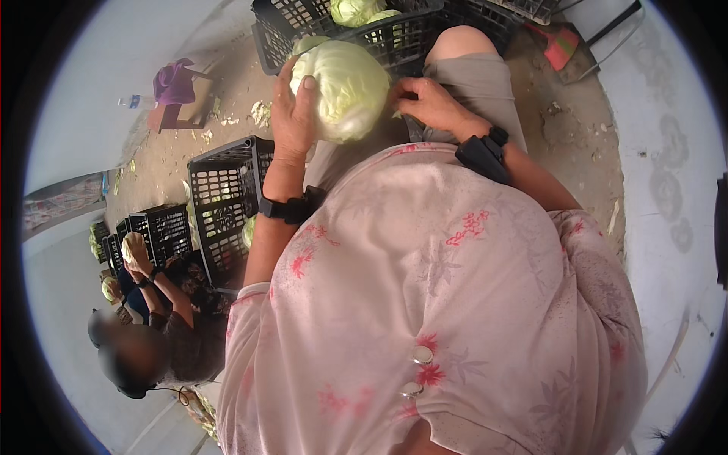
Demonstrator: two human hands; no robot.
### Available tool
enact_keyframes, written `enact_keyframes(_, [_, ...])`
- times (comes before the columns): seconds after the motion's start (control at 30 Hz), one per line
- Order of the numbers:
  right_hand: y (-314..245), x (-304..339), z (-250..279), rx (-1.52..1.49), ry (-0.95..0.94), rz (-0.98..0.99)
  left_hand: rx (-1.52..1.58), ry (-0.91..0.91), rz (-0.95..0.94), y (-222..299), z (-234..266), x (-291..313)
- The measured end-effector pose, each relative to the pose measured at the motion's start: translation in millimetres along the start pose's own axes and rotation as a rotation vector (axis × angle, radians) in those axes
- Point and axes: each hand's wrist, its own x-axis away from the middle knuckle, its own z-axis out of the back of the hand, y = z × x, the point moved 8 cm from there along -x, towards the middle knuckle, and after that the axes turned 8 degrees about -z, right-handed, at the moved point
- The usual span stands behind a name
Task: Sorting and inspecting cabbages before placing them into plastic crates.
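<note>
A pale green cabbage (350,87) is held up over my lap, above the near edge of a black crate. My left hand (294,114) grips it from the left side, thumb across its front and the fingers behind. Just right of the cabbage is my right hand (440,106), its fingers curled in. A tiny green bit shows at those fingertips, and I cannot make out what they hold. In the black crate (413,39) ahead of me lie more cabbages (356,10).
Another black crate (224,205) stands at my left. Beyond it, a co-worker holds a cabbage (135,252) beside more crates (168,230). A stool (182,114) bears purple cloth (174,82). Leaf scraps (261,114) litter the floor. A red dustpan (562,49) lies at far right, near the wall.
</note>
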Motion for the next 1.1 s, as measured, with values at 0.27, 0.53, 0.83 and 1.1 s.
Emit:
enact_keyframes(0.27, [0, -5, -2, -0.03, 0.011, 0.066, 0.077, 0.027, -0.068, 8, 0, -5])
enact_keyframes(0.53, [-2, 0, -1, -0.042, -0.014, 0.035, 0.07, 0.047, -0.053, -1, 0, -4])
enact_keyframes(0.83, [0, -1, -4, -0.009, -0.065, 0.001, 0.071, 0.069, -0.035, -11, 3, -4])
enact_keyframes(1.1, [1, 0, -4, 0.015, -0.063, 0.024, 0.045, 0.06, -0.034, -16, 1, -5])
